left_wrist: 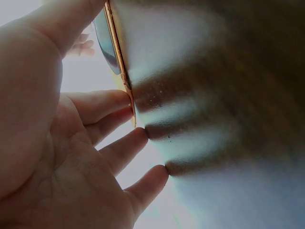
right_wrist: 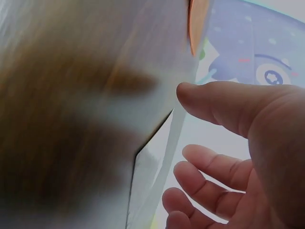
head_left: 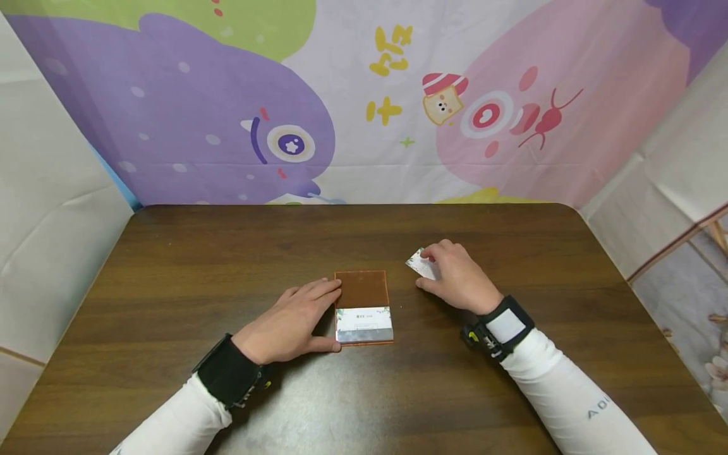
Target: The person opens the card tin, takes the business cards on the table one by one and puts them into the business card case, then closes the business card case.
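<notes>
A flat brown rectangular piece with thin orange edges (head_left: 362, 289) lies near the middle of the table. Across its lower part sits a white card with printed leaves (head_left: 364, 318), above a greyish, shiny strip. My left hand (head_left: 290, 322) rests at the left side of the brown piece, thumb by the lower corner and fingertips on the upper left edge, fingers fairly straight. Farther right, a second white leaf-printed card (head_left: 421, 264) lies turned at an angle on the table. Over it hovers my right hand (head_left: 459, 278); in the right wrist view, thumb and fingers are spread apart around the card (right_wrist: 151, 164), without pinching it.
The dark wood table (head_left: 199, 253) has rounded far corners. Behind it hangs a cloth with cartoon figures (head_left: 387, 145), and pale cloth (head_left: 57, 126) stands at the left side. Both wrists wear black straps with cameras.
</notes>
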Tool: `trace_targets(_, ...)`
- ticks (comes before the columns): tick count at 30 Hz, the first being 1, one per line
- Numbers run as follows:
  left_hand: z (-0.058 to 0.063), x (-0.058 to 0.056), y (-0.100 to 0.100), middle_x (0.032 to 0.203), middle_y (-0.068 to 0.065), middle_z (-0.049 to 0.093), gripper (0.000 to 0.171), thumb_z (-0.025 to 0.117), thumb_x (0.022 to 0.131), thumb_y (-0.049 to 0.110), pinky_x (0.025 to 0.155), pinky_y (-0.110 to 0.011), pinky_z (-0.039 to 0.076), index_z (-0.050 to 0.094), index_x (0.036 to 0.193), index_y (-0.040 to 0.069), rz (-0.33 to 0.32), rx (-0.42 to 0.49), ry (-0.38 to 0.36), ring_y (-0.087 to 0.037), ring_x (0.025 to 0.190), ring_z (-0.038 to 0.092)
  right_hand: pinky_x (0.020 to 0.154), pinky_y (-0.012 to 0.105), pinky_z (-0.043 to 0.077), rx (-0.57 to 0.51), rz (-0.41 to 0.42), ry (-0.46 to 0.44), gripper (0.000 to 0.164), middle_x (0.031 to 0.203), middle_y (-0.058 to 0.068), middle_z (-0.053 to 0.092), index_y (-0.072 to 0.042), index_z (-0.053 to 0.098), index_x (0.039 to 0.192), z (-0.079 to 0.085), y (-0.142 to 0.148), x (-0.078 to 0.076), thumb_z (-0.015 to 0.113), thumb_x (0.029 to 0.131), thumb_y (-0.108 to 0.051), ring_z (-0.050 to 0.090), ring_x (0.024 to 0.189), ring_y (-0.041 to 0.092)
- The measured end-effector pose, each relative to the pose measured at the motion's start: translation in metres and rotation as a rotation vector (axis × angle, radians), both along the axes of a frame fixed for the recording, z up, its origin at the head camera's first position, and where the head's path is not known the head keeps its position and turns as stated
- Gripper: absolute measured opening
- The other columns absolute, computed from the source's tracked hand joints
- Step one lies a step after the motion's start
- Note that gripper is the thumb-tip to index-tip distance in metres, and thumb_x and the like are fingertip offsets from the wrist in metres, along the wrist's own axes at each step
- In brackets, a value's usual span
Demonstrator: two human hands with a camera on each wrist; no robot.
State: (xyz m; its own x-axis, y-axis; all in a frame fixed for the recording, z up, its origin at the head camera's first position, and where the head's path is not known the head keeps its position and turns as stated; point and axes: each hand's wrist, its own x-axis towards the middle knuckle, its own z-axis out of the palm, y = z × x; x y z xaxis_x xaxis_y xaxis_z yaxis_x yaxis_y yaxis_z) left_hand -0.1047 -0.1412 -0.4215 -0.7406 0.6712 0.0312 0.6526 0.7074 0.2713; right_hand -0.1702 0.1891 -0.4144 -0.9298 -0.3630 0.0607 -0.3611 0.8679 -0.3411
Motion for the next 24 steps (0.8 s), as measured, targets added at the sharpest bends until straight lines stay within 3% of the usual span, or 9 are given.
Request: trace_targets(24,-0.001,0.0,0.001,0.158,-0.013,0.034,0.094,0.069,0.084,0.06,0.108,-0.055,0.031,0.041,0.151,0.0,0.005,-0.006,-0.012,-0.033,0.145,0.028,0.087,0.045,0.043,0.044,-0.11,-0.062,0.06,0.109,0.014,0.06,0.001,0.066,0.118,-0.007,0.024,-0.012,0.078,0.081,-0.045,0.05,0.104,0.032)
